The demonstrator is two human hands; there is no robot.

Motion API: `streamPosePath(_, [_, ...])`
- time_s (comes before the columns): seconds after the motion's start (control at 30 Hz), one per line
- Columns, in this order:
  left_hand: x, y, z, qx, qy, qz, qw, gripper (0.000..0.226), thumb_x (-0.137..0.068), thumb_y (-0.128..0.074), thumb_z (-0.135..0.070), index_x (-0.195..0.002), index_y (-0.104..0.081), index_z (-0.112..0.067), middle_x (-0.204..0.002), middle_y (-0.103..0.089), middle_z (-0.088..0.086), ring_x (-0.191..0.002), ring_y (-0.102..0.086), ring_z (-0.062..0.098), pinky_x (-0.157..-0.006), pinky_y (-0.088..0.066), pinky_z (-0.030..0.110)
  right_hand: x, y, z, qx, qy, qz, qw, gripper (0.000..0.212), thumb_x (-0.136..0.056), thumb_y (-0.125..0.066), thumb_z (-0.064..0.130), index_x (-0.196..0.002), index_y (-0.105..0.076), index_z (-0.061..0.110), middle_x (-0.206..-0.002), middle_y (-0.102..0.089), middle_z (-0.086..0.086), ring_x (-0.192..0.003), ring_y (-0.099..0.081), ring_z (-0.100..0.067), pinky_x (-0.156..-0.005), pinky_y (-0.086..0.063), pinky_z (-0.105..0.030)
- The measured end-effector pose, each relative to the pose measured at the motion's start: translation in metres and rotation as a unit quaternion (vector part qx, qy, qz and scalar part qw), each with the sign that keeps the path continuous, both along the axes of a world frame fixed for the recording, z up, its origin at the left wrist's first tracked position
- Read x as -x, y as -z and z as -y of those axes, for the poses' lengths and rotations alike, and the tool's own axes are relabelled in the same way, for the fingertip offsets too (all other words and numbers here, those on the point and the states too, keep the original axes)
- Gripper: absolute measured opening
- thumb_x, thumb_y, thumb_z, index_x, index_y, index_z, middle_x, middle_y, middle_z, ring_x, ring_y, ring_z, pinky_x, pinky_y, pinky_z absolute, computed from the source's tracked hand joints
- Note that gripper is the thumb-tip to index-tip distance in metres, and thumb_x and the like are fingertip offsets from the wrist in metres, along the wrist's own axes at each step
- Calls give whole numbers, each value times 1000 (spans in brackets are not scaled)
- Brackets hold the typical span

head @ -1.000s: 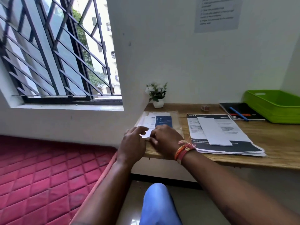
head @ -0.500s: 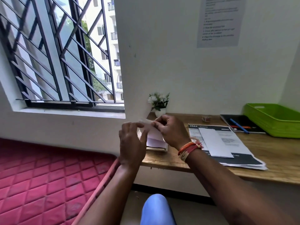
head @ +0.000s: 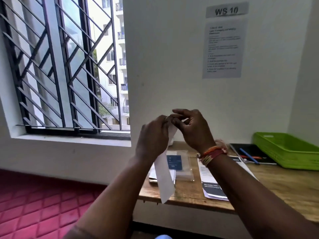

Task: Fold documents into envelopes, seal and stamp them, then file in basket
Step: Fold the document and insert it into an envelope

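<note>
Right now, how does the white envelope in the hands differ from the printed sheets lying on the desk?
The white envelope hangs upright in the air, pinched at its top by the left hand and right hand; the printed sheets lie flat on the desk, untouched. The envelope is blank and narrow; the sheets are wider, with text and dark bands. Both are paper.

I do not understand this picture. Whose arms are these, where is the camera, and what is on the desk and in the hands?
There is no machine here. A person wears the camera on the head, so you look forward and down along their own two arms. The left hand and the right hand are raised above the wooden desk and together pinch the top of a white envelope, which hangs down. On the desk lie a clear packet of envelopes, printed documents, a black notebook with a blue pen on it, and a green basket at the right.
</note>
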State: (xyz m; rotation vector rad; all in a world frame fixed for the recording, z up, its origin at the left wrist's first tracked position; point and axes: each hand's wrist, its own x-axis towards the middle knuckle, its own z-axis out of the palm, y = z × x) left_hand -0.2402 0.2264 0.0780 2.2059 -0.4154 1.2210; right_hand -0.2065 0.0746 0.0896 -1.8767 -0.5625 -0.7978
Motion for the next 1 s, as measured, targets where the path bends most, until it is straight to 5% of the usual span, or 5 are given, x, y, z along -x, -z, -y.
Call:
streamPosePath(0.17, [-32,-25,8,-118,66,-138,981,17,-99,-59,-21,-101,-72,-10,-96,-73,9,-92,-65,34,-77,-50,42,-15,10,40,78,70,-42,994,15,-86,-74,39,-88,-75,24,-91,-68,3,-85,-62,-13,-78,-46,-30])
streamPosePath(0.37, [-92,13,45,-156,81,-225,958,28,-90,-73,-33,-115,-69,-21,-106,-70,1,-95,-62,21,-78,-46,34,-43,62,87,-63,61,-233,968,18,-86,-77,24,-74,-72,12,-62,-63,-2,-57,-57,-19,-54,-52,-29])
streamPosePath(0.57, [-119,99,100,-169,115,-257,944,51,-93,-68,-37,-140,-50,-31,-138,-61,3,-126,-56,27,-105,-44,47,-63,118,125,-137,71,-372,915,6,-92,-66,11,-98,-63,12,-103,-64,-14,-73,-64,-19,-60,-58,-29])
streamPosePath(0.73, [-134,144,118,-235,139,-293,916,34,-99,-56,-33,-133,-60,-36,-145,-56,-4,-132,-48,25,-109,-40,44,-74,128,141,-18,159,-373,914,38,-104,-44,34,-115,-70,8,-120,-68,-19,-105,-64,-30,-80,-44,-26])
streamPosePath(1.0, [-156,134,135,-339,112,-353,865,56,-93,-48,-21,-138,-52,-53,-157,-43,-1,-137,-41,28,-103,-38,43,-99,120,161,212,302,-347,862,46,-96,-57,41,-124,-62,6,-132,-61,-16,-119,-58,-33,-87,-44,-30])
